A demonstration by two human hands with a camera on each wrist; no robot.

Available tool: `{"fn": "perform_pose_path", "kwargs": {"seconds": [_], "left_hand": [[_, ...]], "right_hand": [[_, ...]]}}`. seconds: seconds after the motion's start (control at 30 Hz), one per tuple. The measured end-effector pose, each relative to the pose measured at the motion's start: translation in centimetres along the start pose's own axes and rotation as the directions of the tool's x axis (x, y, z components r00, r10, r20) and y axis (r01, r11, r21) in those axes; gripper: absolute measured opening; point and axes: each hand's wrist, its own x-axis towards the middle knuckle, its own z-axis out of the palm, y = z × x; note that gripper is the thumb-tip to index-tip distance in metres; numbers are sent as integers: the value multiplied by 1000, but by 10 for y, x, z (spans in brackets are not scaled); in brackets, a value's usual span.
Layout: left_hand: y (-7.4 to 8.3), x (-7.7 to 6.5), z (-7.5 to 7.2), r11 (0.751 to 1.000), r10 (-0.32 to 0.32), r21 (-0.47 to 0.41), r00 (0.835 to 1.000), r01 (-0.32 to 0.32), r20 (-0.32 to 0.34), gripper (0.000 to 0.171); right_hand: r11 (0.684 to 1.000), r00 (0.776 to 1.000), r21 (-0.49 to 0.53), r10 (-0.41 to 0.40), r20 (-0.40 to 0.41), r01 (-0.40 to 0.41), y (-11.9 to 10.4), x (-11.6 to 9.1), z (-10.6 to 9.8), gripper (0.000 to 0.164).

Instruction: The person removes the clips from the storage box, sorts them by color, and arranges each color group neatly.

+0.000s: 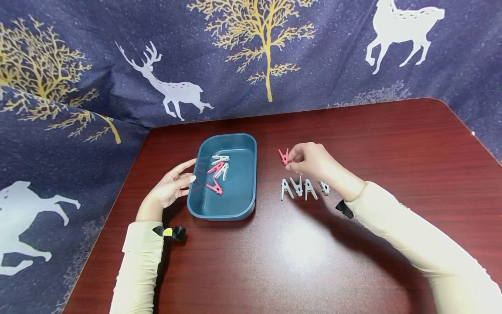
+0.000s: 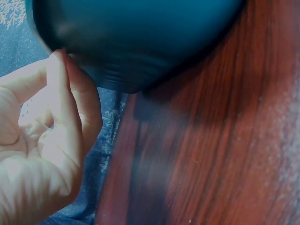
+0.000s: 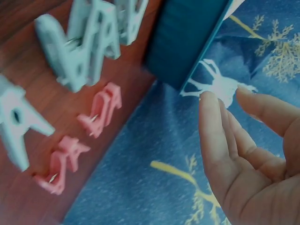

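My left hand (image 1: 172, 185) is at the left side of a blue plastic bin (image 1: 241, 174), fingertips against its outer wall in the left wrist view. Inside the bin lie several small clothespins, white ones (image 1: 222, 172) and pink ones (image 1: 215, 187). My right hand (image 1: 313, 161) hovers over the table beside a pink clothespin (image 1: 284, 158). The right wrist view shows its thumb and fingers apart, nothing between them. In that view two pink clothespins lie on the table, one nearer (image 3: 61, 164) and one farther (image 3: 101, 110); in the head view my hand hides one.
A row of pale grey clothespins (image 1: 298, 187) lies on the brown wooden table (image 1: 274, 261), just in front of my right hand. Behind the table hangs a blue cloth (image 1: 321, 52) with deer and trees. Black straps are on both wrists.
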Motion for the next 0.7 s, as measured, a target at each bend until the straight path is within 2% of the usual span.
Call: {"fn": "perform_pose_path", "kwargs": {"seconds": [0.13, 0.23, 0.47, 0.7], "left_hand": [[0, 0, 0, 1000, -5, 16, 1000, 5, -12, 61], [-1, 0, 1, 1000, -9, 28, 1000, 10, -21, 61], [-2, -1, 2, 1000, -3, 0, 1000, 3, -19, 61], [-3, -2, 2, 999, 32, -45, 999, -32, 4, 60]], "right_hand": [[999, 999, -39, -8, -36, 7, -12, 4, 5, 15], [998, 999, -52, -23, -34, 22, -20, 8, 8, 18], [995, 996, -44, -85, 1, 85, -37, 19, 8, 19], [986, 987, -57, -153, 53, 156, -54, 31, 19, 20]]}}
